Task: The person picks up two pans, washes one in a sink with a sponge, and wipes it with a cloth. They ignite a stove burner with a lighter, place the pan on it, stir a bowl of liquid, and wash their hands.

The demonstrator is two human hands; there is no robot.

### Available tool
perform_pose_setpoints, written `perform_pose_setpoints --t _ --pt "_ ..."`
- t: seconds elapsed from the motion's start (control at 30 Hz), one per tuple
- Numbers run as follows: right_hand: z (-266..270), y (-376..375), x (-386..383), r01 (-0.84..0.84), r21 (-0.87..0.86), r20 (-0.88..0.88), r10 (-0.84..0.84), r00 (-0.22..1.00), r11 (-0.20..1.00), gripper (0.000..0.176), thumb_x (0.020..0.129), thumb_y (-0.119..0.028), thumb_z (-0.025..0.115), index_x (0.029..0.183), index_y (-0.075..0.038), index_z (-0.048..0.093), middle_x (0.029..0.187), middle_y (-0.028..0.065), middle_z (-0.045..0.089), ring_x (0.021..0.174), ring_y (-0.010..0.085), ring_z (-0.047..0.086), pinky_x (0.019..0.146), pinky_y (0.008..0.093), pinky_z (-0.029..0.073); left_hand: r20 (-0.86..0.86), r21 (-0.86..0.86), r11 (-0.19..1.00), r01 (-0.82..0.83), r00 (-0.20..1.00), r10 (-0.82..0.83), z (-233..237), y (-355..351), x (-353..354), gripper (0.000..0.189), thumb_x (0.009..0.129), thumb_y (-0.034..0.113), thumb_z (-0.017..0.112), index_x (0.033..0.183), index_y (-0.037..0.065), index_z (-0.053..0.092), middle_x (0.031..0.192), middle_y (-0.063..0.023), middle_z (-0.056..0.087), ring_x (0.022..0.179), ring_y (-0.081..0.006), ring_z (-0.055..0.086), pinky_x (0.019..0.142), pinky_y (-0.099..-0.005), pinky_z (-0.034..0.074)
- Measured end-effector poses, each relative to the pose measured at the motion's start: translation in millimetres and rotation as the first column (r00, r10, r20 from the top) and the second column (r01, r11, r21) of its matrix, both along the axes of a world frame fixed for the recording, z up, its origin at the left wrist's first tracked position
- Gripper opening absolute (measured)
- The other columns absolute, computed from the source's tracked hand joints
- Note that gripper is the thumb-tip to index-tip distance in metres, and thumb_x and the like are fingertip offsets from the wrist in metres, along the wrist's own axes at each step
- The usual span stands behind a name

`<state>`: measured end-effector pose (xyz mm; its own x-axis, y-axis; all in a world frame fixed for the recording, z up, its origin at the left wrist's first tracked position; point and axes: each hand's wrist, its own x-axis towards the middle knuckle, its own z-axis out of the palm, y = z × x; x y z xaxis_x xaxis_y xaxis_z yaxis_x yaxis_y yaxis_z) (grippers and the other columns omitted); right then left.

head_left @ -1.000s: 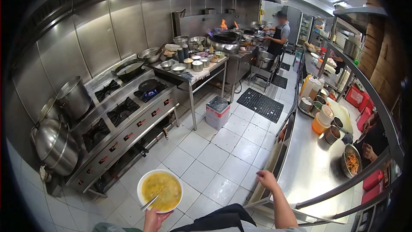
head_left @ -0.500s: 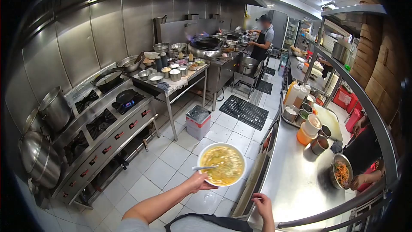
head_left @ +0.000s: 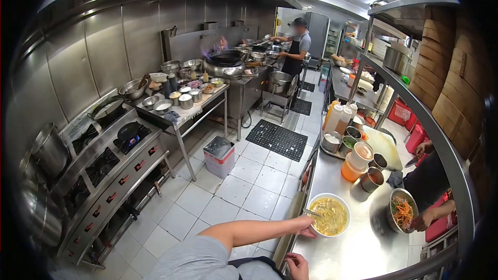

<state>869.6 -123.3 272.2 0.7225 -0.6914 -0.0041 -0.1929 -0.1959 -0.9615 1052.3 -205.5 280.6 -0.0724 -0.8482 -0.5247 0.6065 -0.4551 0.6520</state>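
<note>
My left hand is closed on the left rim of a white bowl of yellow soup with pale strands in it. A metal spoon leans out of the soup on its left side, close to my thumb. The bowl is over the steel counter, near its left edge. My right hand is low in the view by the counter's edge, its fingers loosely bent and apart, with nothing seen in them.
Across the counter, a co-worker's hand is at a metal bowl of shredded vegetables. Sauce bottles and an orange-filled container stand further along. Stove burners line the left. Another person works at flaming woks.
My left hand has carried the soup bowl rightward, from above the floor tiles to over the counter. The view has turned right, and my right hand sits lower in it.
</note>
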Motion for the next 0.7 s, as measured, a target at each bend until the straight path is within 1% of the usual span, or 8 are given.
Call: perform_pose_setpoints --t 0.03,0.27,0.33,0.47,0.5,0.6,0.63,0.7 --pt "-9.3 -2.7 -2.6 0.023 0.148 -0.086 -0.01 0.996 0.989 0.022 0.079 -0.008 0.051 0.098 0.003 0.056 0.085 0.0117 0.06 0.077 0.0168 0.054 0.069 0.0261 0.044 0.029 -0.001 1.0 0.025 0.999 -0.025 -19.2 -15.6 -5.0 0.034 0.077 0.009 0.039 0.104 -0.009 0.047 0.089 -0.02 0.06 0.073 -0.0254 0.063 0.062 -0.0303 0.056" --pt "11.8 4.9 0.4 0.065 0.075 -0.007 -0.065 0.998 0.995 0.024 0.081 -0.008 0.048 0.099 0.004 0.055 0.084 0.0107 0.06 0.073 0.0145 0.054 0.067 0.0244 0.043 0.079 -0.056 0.998 0.02 0.997 -0.016 -8.1 -35.3 -26.2 0.035 0.078 0.011 0.037 0.108 -0.004 0.047 0.087 -0.0183 0.061 0.071 -0.023 0.064 0.057 -0.0281 0.055" --pt "20.7 5.1 1.0 0.055 0.099 -0.098 -0.045 0.994 0.994 0.023 0.081 -0.008 0.048 0.099 0.005 0.055 0.084 0.0102 0.06 0.074 0.0137 0.054 0.067 0.0238 0.043 0.069 -0.062 0.987 0.147 0.987 -0.143 -15.6 -44.0 -20.7 0.038 0.081 0.018 0.04 0.112 -0.004 0.045 0.095 -0.0208 0.058 0.082 -0.0249 0.061 0.066 -0.0305 0.053" --pt "15.0 0.0 -1.2 0.03 0.288 -0.007 -0.029 1.0 0.957 0.024 0.082 -0.011 0.052 0.101 0.004 0.055 0.087 0.0098 0.061 0.078 0.0137 0.055 0.068 0.0243 0.044 -0.033 -0.046 0.949 0.313 0.949 -0.314 -5.1 -29.0 -1.7 0.055 0.084 0.039 0.045 0.121 -0.002 0.04 0.114 -0.0244 0.048 0.106 -0.0264 0.05 0.087 -0.0344 0.043" --pt "21.2 -1.0 -3.2 0.014 0.358 0.029 -0.027 0.999 0.934 0.025 0.082 -0.012 0.053 0.102 0.003 0.055 0.087 0.0096 0.061 0.078 0.0138 0.056 0.069 0.0248 0.045 0.042 -0.01 0.941 0.337 0.941 -0.336 8.8 -14.7 7.2 0.07 0.083 0.052 0.041 0.125 -0.003 0.035 0.125 -0.0239 0.038 0.116 -0.0247 0.04 0.096 -0.034 0.032" --pt "23.3 -2.5 -10.8 -0.033 0.477 0.126 -0.032 0.991 0.878 0.028 0.083 -0.014 0.055 0.106 0.002 0.052 0.09 0.0091 0.061 0.082 0.015 0.057 0.071 0.026 0.046 0.022 -0.152 0.682 0.716 0.692 -0.721 -0.2 32.0 80.1 0.067 0.086 0.055 0.031 0.135 0.01 0.02 0.131 -0.016 0.035 0.119 -0.0222 0.038 0.095 -0.0355 0.032" --pt "19.4 -2.2 -11.0 -0.052 0.486 0.154 -0.026 0.988 0.873 0.029 0.083 -0.014 0.055 0.107 0.002 0.052 0.091 0.0091 0.061 0.082 0.0153 0.058 0.071 0.0259 0.047 -0.035 -0.185 0.8 0.571 0.81 -0.586 19.9 70.3 97.6 0.057 0.089 0.049 0.028 0.136 0.019 0.017 0.133 -0.0124 0.034 0.122 -0.0232 0.035 0.095 -0.0389 0.031" --pt "20.2 -0.2 -8.5 -0.096 0.436 0.129 0.043 0.991 0.895 0.03 0.083 -0.014 0.054 0.108 0.001 0.05 0.093 0.0096 0.06 0.085 0.0169 0.058 0.071 0.0255 0.047 -0.16 -0.18 0.896 0.405 0.887 -0.433 -17.9 133.4 148.0 0.051 0.09 0.045 0.028 0.134 0.02 0.023 0.132 -0.0127 0.035 0.121 -0.0221 0.036 0.096 -0.0413 0.03"
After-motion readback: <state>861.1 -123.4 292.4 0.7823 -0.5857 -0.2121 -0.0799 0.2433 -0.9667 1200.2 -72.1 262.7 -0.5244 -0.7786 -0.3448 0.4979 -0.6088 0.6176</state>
